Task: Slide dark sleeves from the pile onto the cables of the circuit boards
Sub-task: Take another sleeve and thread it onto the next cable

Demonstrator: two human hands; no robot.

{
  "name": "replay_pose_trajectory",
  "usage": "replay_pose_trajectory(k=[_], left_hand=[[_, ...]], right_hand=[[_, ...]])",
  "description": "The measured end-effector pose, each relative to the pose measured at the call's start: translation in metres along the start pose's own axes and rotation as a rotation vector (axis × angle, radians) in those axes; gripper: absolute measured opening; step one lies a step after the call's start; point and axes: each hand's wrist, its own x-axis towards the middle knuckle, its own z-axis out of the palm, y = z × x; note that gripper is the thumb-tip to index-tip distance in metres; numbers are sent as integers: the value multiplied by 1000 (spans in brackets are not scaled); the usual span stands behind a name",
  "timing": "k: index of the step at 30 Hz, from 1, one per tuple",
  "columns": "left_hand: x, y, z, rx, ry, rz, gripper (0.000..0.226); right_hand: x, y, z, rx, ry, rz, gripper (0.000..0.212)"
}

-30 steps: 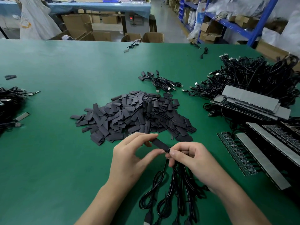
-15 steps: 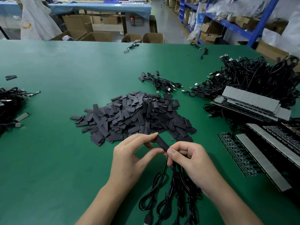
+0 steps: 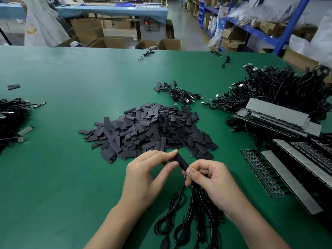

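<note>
1. Head view: the left hand (image 3: 143,178) pinches a dark sleeve (image 3: 181,161) between thumb and forefinger, just in front of the pile (image 3: 149,128) on the green surface (image 3: 62,177).
2. The right hand (image 3: 213,180) grips the cable bundle (image 3: 195,209), thumb at the sleeve's lower end.
3. Best play, I'd say: squeeze the flat sleeve open, line it up with one cable end, then push straight.
4. The circuit boards (image 3: 287,168) wait at right.

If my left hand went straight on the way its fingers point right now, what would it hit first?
Probably the near edge of the sleeve pile, just past the dark sleeve that the left hand pinches. Its fingers aim forward and rightward. Its height above the table is unclear.
</note>
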Motion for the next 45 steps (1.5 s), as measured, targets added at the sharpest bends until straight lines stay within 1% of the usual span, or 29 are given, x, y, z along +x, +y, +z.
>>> replay_pose_trajectory(k=[3, 7, 12, 13, 15, 18, 19, 20, 22, 24, 26, 29, 32, 33, 34, 35, 37, 38, 39, 40, 42, 45], left_hand=[[0, -1, -1, 37, 11, 19, 25], [-1, -1, 1, 17, 20, 12, 26], [1, -2, 0, 49, 27, 62, 22], [1, -1, 0, 21, 30, 38, 20], [0, 2, 1, -112, 37, -95, 12], [3, 7, 5, -436, 17, -365, 7], [4, 7, 5, -533, 25, -423, 9], [5, 7, 4, -608, 43, -465, 11], [6, 7, 1, -696, 95, -528, 13], [7, 5, -3, -746, 147, -577, 13], [8, 4, -4, -776, 175, -607, 14], [8, 3, -4, -801, 179, -626, 13], [8, 1, -3, -806, 152, -611, 17], [7, 0, -3, -767, 119, -594, 20], [6, -2, -2, -676, 71, -559, 22], [4, -5, -1, -520, 9, -503, 24], [-1, -7, 4, -85, -149, -340, 28], [-3, -5, 7, 109, -239, -263, 39], [-4, -3, 10, 241, -324, -220, 53], [-4, -1, 11, 317, -391, -212, 65], [-4, -1, 15, 394, -468, -222, 76], [-3, 0, 17, 409, -519, -220, 72]], right_hand=[[0, -1, -2, 13, 5, 0, 24], [0, -2, -3, -6, 14, -8, 23], [0, -2, -5, -22, -9, 1, 25], [0, -2, -5, -24, -10, -1, 25], [0, -3, -4, -49, -10, -10, 24], [0, -5, -2, -112, -9, -26, 16], [0, -6, -3, -119, -4, -34, 13], [-1, -6, -5, -125, -2, -48, 15], [-1, -6, -13, -218, -8, -84, 23], [-2, -5, -21, -402, -32, -148, 34], [-3, -4, -23, -507, -73, -189, 32], [-2, -2, -21, -509, -95, -204, 24], [-3, -4, -22, -389, -89, -166, 27], [-3, -6, -24, -320, -76, -137, 29], [-3, -9, -26, -247, -50, -113, 29], [-2, -12, -28, -182, -6, -102, 26], [5, -18, -32, -92, 106, -98, 19], [11, -21, -34, -75, 153, -97, 18], [18, -26, -35, -80, 189, -96, 19], [27, -31, -35, -110, 218, -97, 20], [54, -44, -37, -230, 263, -106, 21], [113, -63, -40, -441, 327, -118, 18]])
